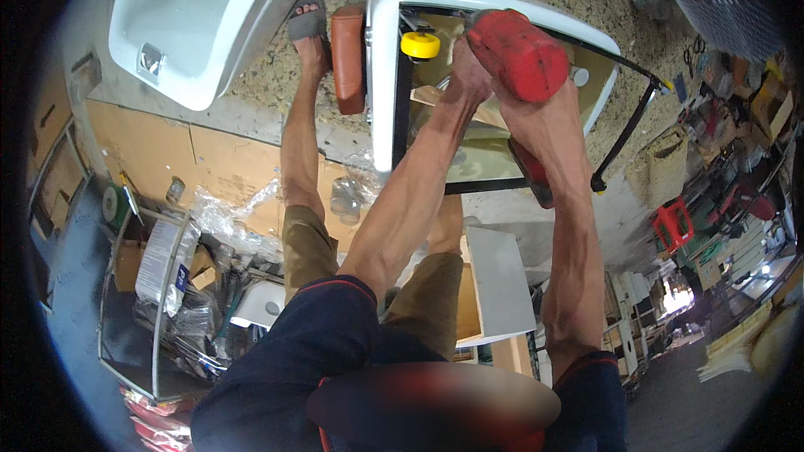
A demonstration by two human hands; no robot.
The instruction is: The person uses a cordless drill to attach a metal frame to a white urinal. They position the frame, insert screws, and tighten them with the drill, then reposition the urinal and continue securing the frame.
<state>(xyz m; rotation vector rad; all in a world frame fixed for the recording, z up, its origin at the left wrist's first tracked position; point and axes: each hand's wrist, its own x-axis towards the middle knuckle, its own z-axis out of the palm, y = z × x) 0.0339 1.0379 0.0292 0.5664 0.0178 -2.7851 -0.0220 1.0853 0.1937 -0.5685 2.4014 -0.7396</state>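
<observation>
We see our 2 bare hands brought together at 1 red rounded thing [523, 59], smudged dark, above the opening of a white frame [381, 75]. Our left hand [471, 69] is against its left side and our right hand [543, 110] is at its lower edge; the red thing hides most of the fingers, so we cannot tell how far they are open or what grip they have. Beside the left hand is a yellow wheel [420, 45]. A brown block [348, 63] lies just left of the frame, with a white basin [172, 12] farther left.
</observation>
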